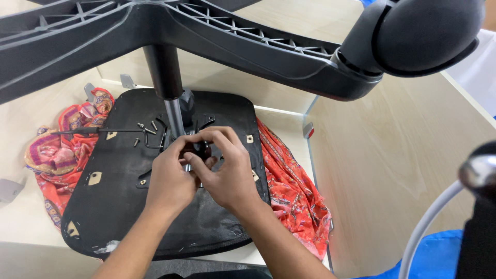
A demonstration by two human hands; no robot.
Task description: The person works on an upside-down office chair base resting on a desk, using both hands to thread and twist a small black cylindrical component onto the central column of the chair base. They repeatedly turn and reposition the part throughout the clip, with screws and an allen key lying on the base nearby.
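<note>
Two forearms rise from the bottom edge and meet over the middle of an upturned black seat pan (119, 206). The left hand (170, 181) lies knuckles up, its fingers curled inward toward the mechanism at the foot of the gas-lift column (173, 116). The right hand (227, 170) faces it, fingers arched over the top and thumb tucked below, so both hands close narrowly around a small dark part (199, 150) at the column's base. What that part is stays unclear, since the fingers cover most of it, and whether either hand truly grips it or only presses on it cannot be told.

Beyond the knuckles, about five loose screws (146, 128) lie on the seat pan, and beside them one thin bent rod (93, 130) runs off to the left. One patterned red cloth (289, 191) spreads beneath the seat pan and shows on both sides of it, over a pale wooden table (20, 217).

Farthest up, the column climbs to the star base (248, 44), whose ribbed arms are cut off by the top edge; one castor (423, 31) shows in the upper right corner.
</note>
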